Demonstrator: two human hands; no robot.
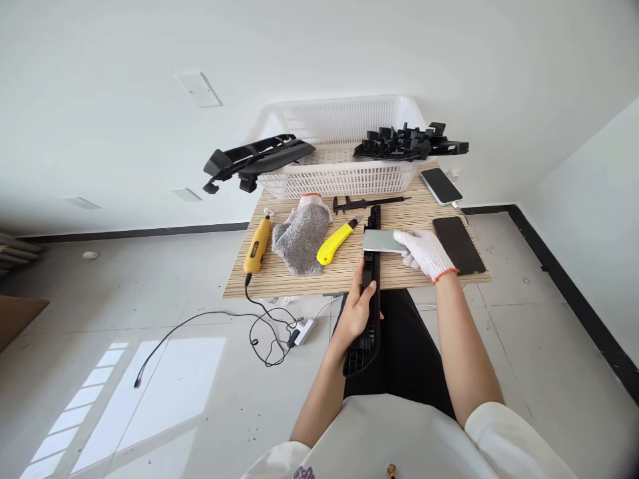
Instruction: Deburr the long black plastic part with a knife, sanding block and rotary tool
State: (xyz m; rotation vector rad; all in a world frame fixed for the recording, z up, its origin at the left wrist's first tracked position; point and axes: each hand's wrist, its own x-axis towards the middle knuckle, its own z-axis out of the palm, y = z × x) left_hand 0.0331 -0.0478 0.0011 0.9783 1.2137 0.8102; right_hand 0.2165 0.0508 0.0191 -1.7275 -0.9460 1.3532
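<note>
My left hand (357, 307), bare, is wrapped round a long black plastic part (372, 279) that runs from the table down toward my lap. My right hand (424, 253) wears a white knit glove and grips a flat grey block (382, 241) pressed against the side of the black part near its upper end. A yellow utility knife (338, 242) lies just left of the part. A grey glove (302, 236) and a yellow rotary tool (257, 245) lie farther left.
A white basket (339, 176) stands at the back of the small wooden table (299, 279), with black plastic parts (257, 159) on its left rim and more (409, 143) on its right. A black caliper (367, 201), two phones (440, 185) (458, 244) and a floor cable (219, 319) are nearby.
</note>
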